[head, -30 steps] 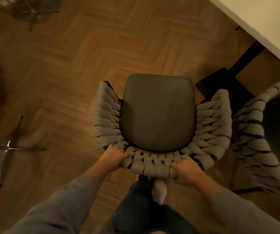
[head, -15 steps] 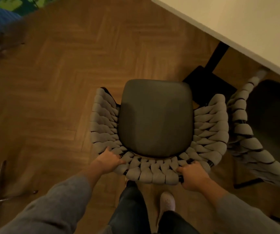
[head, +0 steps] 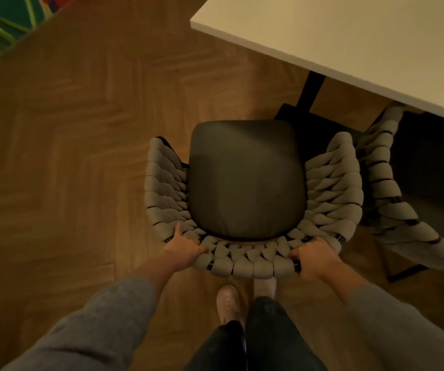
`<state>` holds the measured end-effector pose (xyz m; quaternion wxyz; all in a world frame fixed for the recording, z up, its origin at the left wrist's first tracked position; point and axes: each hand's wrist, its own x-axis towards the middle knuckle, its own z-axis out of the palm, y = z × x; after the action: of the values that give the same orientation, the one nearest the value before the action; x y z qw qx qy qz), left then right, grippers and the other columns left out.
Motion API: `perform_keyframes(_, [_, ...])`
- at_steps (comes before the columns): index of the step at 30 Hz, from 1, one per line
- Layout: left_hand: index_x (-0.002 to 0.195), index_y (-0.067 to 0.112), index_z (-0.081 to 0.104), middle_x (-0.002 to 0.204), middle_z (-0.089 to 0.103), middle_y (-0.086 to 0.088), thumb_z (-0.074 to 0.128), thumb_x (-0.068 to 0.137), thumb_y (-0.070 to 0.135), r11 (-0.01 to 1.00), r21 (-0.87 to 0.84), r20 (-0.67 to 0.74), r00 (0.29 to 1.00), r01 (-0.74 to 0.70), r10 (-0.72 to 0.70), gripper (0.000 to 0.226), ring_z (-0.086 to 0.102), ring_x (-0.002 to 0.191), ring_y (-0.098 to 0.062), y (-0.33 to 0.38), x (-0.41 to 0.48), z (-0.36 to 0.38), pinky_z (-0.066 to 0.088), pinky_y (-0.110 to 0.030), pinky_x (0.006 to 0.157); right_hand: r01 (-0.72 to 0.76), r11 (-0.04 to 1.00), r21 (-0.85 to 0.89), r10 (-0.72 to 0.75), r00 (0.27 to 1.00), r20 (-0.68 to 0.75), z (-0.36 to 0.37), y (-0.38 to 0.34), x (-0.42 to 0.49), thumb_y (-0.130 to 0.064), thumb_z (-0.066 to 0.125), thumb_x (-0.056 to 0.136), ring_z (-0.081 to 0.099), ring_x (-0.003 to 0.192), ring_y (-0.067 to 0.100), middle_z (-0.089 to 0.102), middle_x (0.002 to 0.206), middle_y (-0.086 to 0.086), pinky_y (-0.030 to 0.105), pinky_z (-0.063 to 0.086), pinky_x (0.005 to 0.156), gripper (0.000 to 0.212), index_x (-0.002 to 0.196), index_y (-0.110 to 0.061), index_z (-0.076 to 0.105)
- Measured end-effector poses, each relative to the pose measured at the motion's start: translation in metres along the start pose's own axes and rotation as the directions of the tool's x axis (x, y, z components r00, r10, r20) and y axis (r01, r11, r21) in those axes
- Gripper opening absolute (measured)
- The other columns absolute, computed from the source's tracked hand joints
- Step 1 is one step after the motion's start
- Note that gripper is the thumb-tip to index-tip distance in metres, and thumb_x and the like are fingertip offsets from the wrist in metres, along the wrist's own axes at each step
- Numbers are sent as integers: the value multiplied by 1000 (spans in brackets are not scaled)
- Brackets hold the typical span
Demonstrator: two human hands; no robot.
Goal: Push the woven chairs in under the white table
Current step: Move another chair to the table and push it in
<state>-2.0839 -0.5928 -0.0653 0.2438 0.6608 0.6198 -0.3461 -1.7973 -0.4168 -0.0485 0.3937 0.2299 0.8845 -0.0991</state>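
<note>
While a bright patterned rug (head: 4,25) peeks in at the top left corner, most of the shot is herringbone wood floor (head: 76,145). Left hand (head: 182,246) is wrapped around the back rim of the woven chair (head: 245,183), thumb pointing up along the weave. Chair sits out in the open, seat just short of the white table (head: 349,41) edge. Right hand (head: 313,257) is clamped on the rim's other end. Second woven chair (head: 392,194) sits just beside it, partly tucked under the table.

A woven chair (head: 245,188) stands before the table (head: 349,38), a second chair (head: 392,188) just to its right.
</note>
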Motion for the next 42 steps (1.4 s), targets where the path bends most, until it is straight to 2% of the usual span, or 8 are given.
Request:
perform_keyframes(6, [138, 25, 48, 132, 53, -8, 42, 100, 17, 1000, 2, -21, 1000, 23, -23, 40, 45, 129, -32, -30, 9, -24, -1, -73, 109, 18, 1000, 19, -18, 1000, -6, -23, 6, 20, -41, 50, 83, 59, 103, 19, 64, 112, -6, 36, 38, 97, 39, 122, -37, 55])
perform_keyframes(10, [138, 28, 47, 138, 49, -6, 47, 96, 34, 999, 34, -32, 999, 38, -37, 43, 44, 130, -32, -49, 10, -18, -11, -75, 104, 38, 998, 39, -39, 999, 14, -30, -1, 25, -40, 49, 87, 59, 104, 19, 64, 113, -4, 38, 39, 99, 34, 120, -37, 55])
perform_keyframes(13, [143, 29, 42, 143, 46, -6, 45, 96, 42, 999, 17, -23, 999, 48, -48, 49, 42, 132, -33, -51, 7, -20, -11, -72, 106, 41, 999, 19, -42, 998, 56, -36, -2, 24, -35, 48, 91, 58, 105, 21, 63, 115, -1, 37, 39, 98, 32, 121, -32, 57])
perform_keyframes(18, [145, 31, 38, 146, 41, -7, 40, 99, 40, 997, 53, -32, 998, 54, -53, 47, 43, 132, -34, -52, -6, -26, -7, -71, 110, 33, 998, -49, -27, 993, 117, -46, -11, 19, -24, 44, 97, 55, 115, 23, 60, 124, 4, 37, 37, 101, 33, 127, -25, 56])
perform_keyframes(29, [142, 28, 42, 135, 52, -12, 36, 101, 36, 994, 105, -9, 1000, 23, -22, 42, 51, 123, -33, -45, 0, -31, -9, -72, 109, 35, 993, -110, -23, 993, 116, -59, 0, 11, -18, 41, 99, 49, 123, 26, 54, 133, 8, 40, 32, 106, 39, 136, -24, 51])
perform_keyframes(36, [142, 26, 43, 137, 52, -11, 35, 102, 31, 988, 148, 1, 1000, 31, -31, 41, 48, 127, -33, -60, 24, -57, -5, -74, 108, -10, 1000, 1, 10, 995, 94, -59, 10, 20, -22, 43, 98, 51, 121, 23, 56, 130, 4, 38, 31, 106, 35, 130, -25, 54])
perform_keyframes(40, [144, 26, 42, 145, 45, -9, 35, 103, 28, 981, 193, 50, 998, 22, -32, 42, 39, 135, -34, -80, 41, -85, -1, -72, 110, -41, 994, 99, 38, 999, 35, -59, 9, 26, -23, 45, 96, 56, 110, 22, 61, 120, 2, 35, 37, 98, 30, 123, -24, 58])
perform_keyframes(42, [146, 26, 41, 148, 43, -8, 35, 103, 27, 975, 220, 74, 997, 7, -24, 43, 35, 138, -34, -89, 51, -99, 0, -72, 111, -54, 987, 150, 55, 999, 0, -60, 10, 31, -25, 46, 96, 56, 110, 22, 60, 120, 2, 35, 37, 99, 31, 125, -25, 56])
